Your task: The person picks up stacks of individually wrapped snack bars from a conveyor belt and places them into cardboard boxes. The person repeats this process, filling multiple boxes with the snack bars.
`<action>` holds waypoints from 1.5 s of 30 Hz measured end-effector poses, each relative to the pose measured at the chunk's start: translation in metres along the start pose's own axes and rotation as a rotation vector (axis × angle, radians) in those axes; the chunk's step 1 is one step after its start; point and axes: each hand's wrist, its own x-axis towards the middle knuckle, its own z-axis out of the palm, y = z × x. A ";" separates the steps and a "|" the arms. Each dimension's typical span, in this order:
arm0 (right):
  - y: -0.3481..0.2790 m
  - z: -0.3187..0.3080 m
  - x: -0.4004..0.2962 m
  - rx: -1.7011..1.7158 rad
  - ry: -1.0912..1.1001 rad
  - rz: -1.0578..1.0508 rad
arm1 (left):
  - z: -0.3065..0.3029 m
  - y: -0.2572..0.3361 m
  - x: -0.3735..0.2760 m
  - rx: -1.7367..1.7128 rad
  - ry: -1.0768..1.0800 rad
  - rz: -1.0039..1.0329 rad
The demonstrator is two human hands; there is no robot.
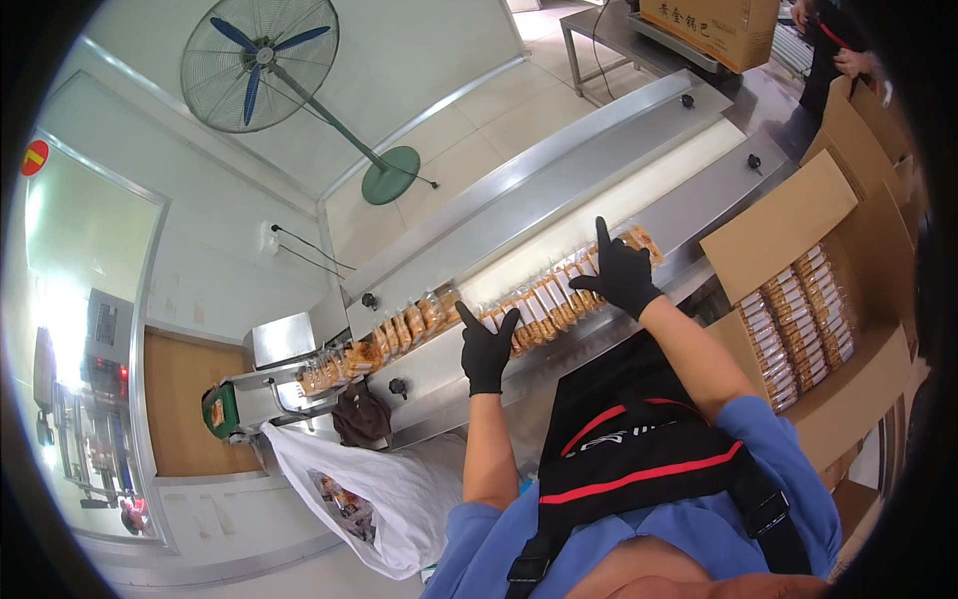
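Note:
My black-gloved left hand (488, 350) is at the left end of a row of clear-wrapped snack packets (552, 299) on the conveyor's metal edge. Its thumb and index finger are spread in a V. My right hand (625, 273), also gloved, lies over the row near its right end, index finger pointing away and thumb out to the side. Neither hand is closed around a packet; whether the fingertips press on the row is hard to tell. Left of my left hand, more packets (412, 329) lean in a line on the white conveyor belt (673, 176).
An open carton (846, 408) at my right holds several columns of packets (808, 322). A white sack (419, 487) with wrapped pieces and a dark cloth (361, 415) are at lower left. Beyond the conveyor stands a fan (264, 56). Another person's hand (853, 61) shows at upper right.

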 end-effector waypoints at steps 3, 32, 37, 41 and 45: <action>0.019 0.011 0.016 0.183 -0.225 -0.001 | -0.005 0.002 0.000 -0.045 -0.015 -0.011; 0.116 -0.063 -0.120 1.384 0.777 0.029 | 0.027 0.164 -0.061 -0.730 0.183 0.678; 0.248 -0.124 -0.230 0.547 1.115 0.372 | 0.075 0.340 -0.116 -0.914 -0.136 1.079; 0.329 -0.154 -0.301 0.382 1.290 0.615 | 0.156 0.451 -0.156 -1.044 -0.438 1.295; 0.389 -0.165 -0.337 0.199 1.424 0.765 | 0.218 0.537 -0.202 -0.987 -0.553 1.460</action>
